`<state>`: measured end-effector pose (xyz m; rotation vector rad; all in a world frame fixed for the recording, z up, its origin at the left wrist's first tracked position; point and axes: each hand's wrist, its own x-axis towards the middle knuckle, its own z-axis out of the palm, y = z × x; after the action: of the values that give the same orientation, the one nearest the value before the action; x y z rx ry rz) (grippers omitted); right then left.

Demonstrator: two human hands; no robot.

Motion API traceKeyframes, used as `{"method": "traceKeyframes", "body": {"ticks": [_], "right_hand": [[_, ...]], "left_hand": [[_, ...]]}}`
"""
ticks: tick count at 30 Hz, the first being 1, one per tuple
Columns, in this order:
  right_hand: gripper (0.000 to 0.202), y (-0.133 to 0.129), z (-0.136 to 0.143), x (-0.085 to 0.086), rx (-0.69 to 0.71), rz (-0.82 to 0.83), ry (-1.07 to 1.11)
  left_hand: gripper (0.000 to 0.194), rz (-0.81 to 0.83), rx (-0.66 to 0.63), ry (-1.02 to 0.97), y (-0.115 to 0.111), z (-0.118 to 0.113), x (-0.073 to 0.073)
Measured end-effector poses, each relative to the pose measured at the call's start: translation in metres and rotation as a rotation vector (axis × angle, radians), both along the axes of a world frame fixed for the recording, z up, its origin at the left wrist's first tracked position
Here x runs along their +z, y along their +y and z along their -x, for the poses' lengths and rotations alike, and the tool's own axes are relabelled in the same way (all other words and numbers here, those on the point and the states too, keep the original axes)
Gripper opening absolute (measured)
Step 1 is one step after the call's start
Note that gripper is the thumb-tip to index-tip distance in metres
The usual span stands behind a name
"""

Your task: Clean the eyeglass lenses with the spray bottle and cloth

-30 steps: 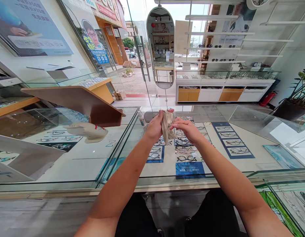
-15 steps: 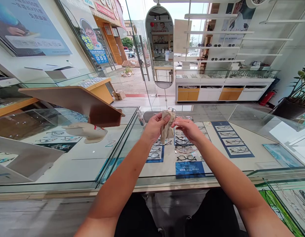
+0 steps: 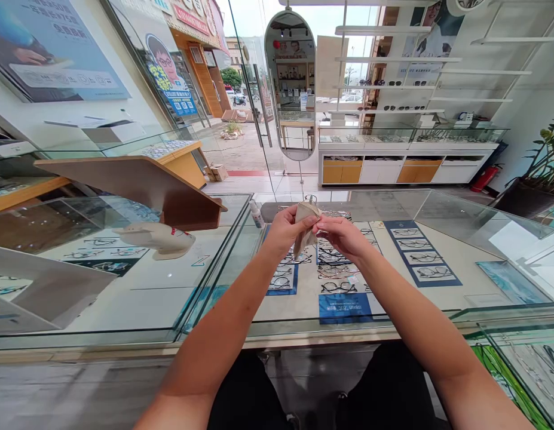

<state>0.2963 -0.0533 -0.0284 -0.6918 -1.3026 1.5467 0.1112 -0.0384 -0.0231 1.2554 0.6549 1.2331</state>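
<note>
A beige cleaning cloth (image 3: 305, 212) is bunched between my hands above the glass counter. My left hand (image 3: 289, 230) is closed on it, thumb pressed toward the right fingertips. A thin wire part of a pair of eyeglasses (image 3: 311, 198) shows just over the cloth's top edge; the rest is covered by cloth and fingers. My right hand (image 3: 342, 234) pinches at the cloth's right side, seemingly on the eyeglasses' edge. Below the hands, rows of spectacle frames (image 3: 338, 286) lie inside the glass case.
A small white spray bottle (image 3: 256, 214) stands on the counter left of my hands. Further left are a brown wooden board (image 3: 124, 173) and a beige hand-shaped object (image 3: 158, 239). An oval mirror (image 3: 291, 89) stands behind the glass counter (image 3: 420, 310).
The left thumb has moved right, close to the right fingertips. The cloth is folded over more tightly, with less of it hanging down. The right fingers have closed in on it.
</note>
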Motion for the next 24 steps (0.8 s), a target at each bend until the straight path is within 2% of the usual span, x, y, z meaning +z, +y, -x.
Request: {"method": "traceKeyframes", "body": {"ticks": [4, 7, 14, 24], "right_hand": [[0.027, -0.002, 0.002, -0.001, -0.002, -0.018, -0.034], [0.026, -0.002, 0.004, -0.002, -0.034, -0.056, -0.07], [0.021, -0.003, 0.004, -0.002, -0.083, -0.127, -0.147], [0.023, -0.005, 0.008, -0.003, -0.054, -0.077, -0.075]], "left_hand": [[0.056, -0.028, 0.111, -0.026, -0.004, -0.009, -0.002], [0.058, 0.018, 0.161, -0.058, -0.002, -0.011, -0.005], [0.051, 0.067, 0.028, -0.102, 0.005, 0.0, -0.003], [0.059, 0.157, -0.022, -0.191, 0.004, -0.002, 0.001]]}}
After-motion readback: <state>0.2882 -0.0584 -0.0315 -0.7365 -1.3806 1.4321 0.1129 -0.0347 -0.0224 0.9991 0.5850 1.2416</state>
